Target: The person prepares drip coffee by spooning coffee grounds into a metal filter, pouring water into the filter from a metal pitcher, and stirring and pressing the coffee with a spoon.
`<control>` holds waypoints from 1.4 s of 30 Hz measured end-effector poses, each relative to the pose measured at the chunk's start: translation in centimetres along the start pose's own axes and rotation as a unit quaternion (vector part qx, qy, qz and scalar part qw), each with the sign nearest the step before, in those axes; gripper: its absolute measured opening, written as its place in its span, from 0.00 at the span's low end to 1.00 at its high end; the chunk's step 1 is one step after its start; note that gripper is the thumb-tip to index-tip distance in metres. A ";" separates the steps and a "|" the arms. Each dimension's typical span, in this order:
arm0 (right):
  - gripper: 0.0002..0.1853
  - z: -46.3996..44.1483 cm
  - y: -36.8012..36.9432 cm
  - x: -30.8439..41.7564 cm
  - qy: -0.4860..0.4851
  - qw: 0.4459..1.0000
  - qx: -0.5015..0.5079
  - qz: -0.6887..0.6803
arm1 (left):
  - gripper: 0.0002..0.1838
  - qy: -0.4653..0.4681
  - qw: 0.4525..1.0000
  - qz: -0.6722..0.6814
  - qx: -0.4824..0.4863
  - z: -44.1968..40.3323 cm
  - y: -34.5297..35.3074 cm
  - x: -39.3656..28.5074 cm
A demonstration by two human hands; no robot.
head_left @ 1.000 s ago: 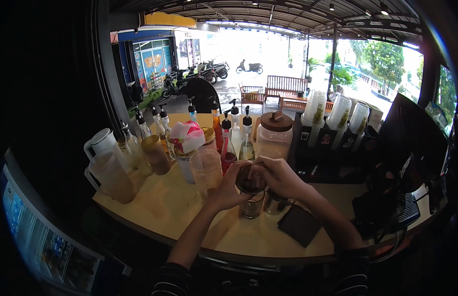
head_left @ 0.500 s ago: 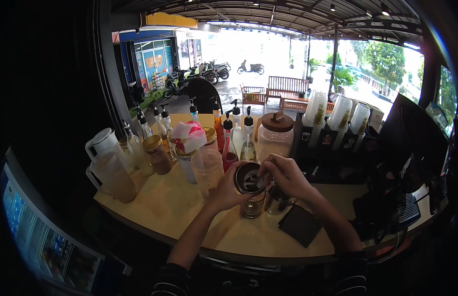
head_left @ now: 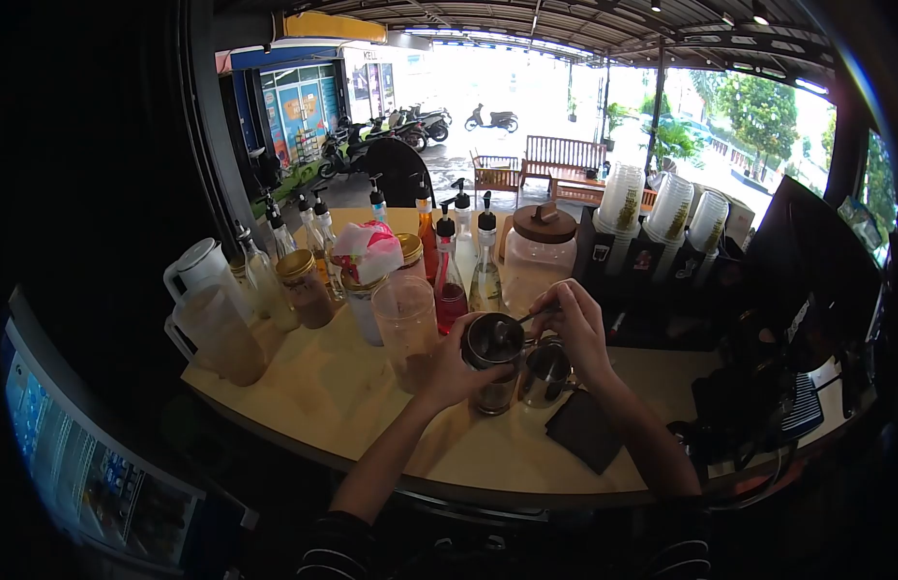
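My left hand (head_left: pixel 451 365) is wrapped around a round cup (head_left: pixel 487 358), dark inside, its mouth tilted toward me. Pinched in my right hand (head_left: pixel 576 324) is a spoon (head_left: pixel 533 315), its bowl end down in the cup's mouth. What lies inside is too dark to make out. Directly below the cup, partly covered by it, a clear drinking glass (head_left: pixel 494 399) stands on the counter. A small metal pitcher (head_left: pixel 545 375) is just right of the glass, and a dark folded cloth (head_left: pixel 582 430) lies in front of it.
On the wooden counter (head_left: pixel 323 411), a tall clear pitcher (head_left: pixel 404 329) stands left of my left hand. Several pump bottles (head_left: pixel 451 290) and a lidded glass jar (head_left: pixel 538 266) line the back. More pitchers (head_left: pixel 215 333) are at left, stacked plastic cups (head_left: pixel 620 200) at right.
My right hand has lifted and drawn back from the cup's mouth, so the spoon handle now shows. The cup stays in my left hand. The view has shifted slightly.
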State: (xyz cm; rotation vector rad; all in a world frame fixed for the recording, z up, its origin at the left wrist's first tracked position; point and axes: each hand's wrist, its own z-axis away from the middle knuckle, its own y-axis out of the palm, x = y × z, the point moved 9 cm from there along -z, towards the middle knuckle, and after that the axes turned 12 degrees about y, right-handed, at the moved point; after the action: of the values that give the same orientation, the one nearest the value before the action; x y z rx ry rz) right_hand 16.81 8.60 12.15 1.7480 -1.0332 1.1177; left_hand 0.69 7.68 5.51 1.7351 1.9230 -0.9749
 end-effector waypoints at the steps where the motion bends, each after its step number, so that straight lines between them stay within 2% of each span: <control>1: 0.16 0.1 0.1 -0.2 0.003 1.000 0.001 0.002 | 0.45 -0.001 1.000 0.001 0.000 0.1 0.1 0.2; 10: 0.15 0.4 1.2 -0.9 -0.005 0.999 0.008 0.053 | 0.48 -0.014 1.000 -0.015 0.012 0.6 0.5 1.0; 13: 0.14 0.5 1.5 -1.1 -0.008 0.998 0.011 0.065 | 0.50 0.017 1.000 0.022 -0.010 0.3 0.1 -0.7; 15: 0.14 0.7 1.7 -0.9 -0.017 0.995 0.008 0.096 | 0.45 0.115 0.981 -0.150 -0.045 -0.2 -1.8 -5.9; 16: 0.13 0.9 1.8 -0.8 -0.026 0.992 0.007 0.125 | 0.45 0.116 0.981 -0.149 -0.044 -0.5 -2.1 -7.0; 18: 0.13 1.1 2.0 -0.7 -0.035 0.989 0.005 0.145 | 0.35 0.105 0.977 -0.183 -0.013 -0.9 -2.3 -8.3; 19: 0.12 1.2 2.3 -0.6 -0.043 0.985 0.007 0.166 | 0.35 0.105 0.977 -0.183 -0.013 -1.2 -2.3 -8.4; 21: 0.11 1.3 3.0 -0.4 -0.041 0.982 0.009 0.184 | 0.23 0.095 0.968 -0.217 0.084 -1.5 -0.5 -8.1; 22: 0.10 1.4 3.4 -0.2 -0.041 0.979 0.011 0.201 | 0.23 0.094 0.968 -0.216 0.083 -1.5 -0.3 -8.3; 24: 0.09 1.6 4.0 0.0 -0.047 0.969 0.038 0.238 | 0.17 0.104 0.930 -0.327 0.132 -1.7 0.7 -8.7; 25: 0.07 1.8 4.5 0.0 -0.053 0.959 0.064 0.273 | 0.17 0.105 0.930 -0.326 0.130 -1.7 0.8 -8.3; 27: 0.07 2.3 4.8 0.7 -0.078 0.960 0.078 0.258 | 0.09 0.205 0.916 -0.339 0.061 -1.7 0.6 -9.2; 29: 0.07 2.8 4.9 1.7 -0.102 0.960 0.091 0.243 | 0.08 0.228 0.910 -0.343 0.048 -1.6 0.8 -9.3; 31: 0.07 3.6 3.5 3.4 -0.129 0.965 0.052 0.222 | 0.07 0.248 0.904 -0.347 0.036 -1.5 0.8 -9.7; 33: 0.07 3.9 0.6 2.4 -0.109 0.971 0.039 0.208 | 0.06 0.225 0.910 -0.347 0.026 -1.6 0.4 -9.7; 35: 0.08 3.8 -4.8 -1.4 -0.063 0.955 -0.064 0.282 | 0.06 0.224 0.914 -0.338 0.011 -1.6 -0.5 -10.3; 37: 0.08 4.9 -8.3 -4.4 -0.129 0.854 -0.129 0.488 | 0.06 0.222 0.919 -0.327 -0.004 -1.4 -1.5 -10.7; 38: 0.08 5.8 -9.2 -5.6 -0.131 0.853 -0.130 0.488 | 0.07 0.210 0.921 -0.327 -0.016 -1.2 -2.1 -10.7; 40: 0.10 6.6 -12.6 -11.3 0.132 0.877 -0.139 0.441 | 0.08 0.179 0.933 -0.312 -0.028 -1.1 -3.1 -10.5; 42: 0.11 7.4 -12.3 -12.2 0.132 0.897 -0.133 0.400 | 0.08 0.173 0.938 -0.299 -0.040 -1.1 -3.5 -10.4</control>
State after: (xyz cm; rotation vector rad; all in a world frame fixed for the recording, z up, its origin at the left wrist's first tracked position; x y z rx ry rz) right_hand 26.86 8.66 -3.76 0.9034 -1.6998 1.5534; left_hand -0.72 1.00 14.17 1.3560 2.7737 -0.7848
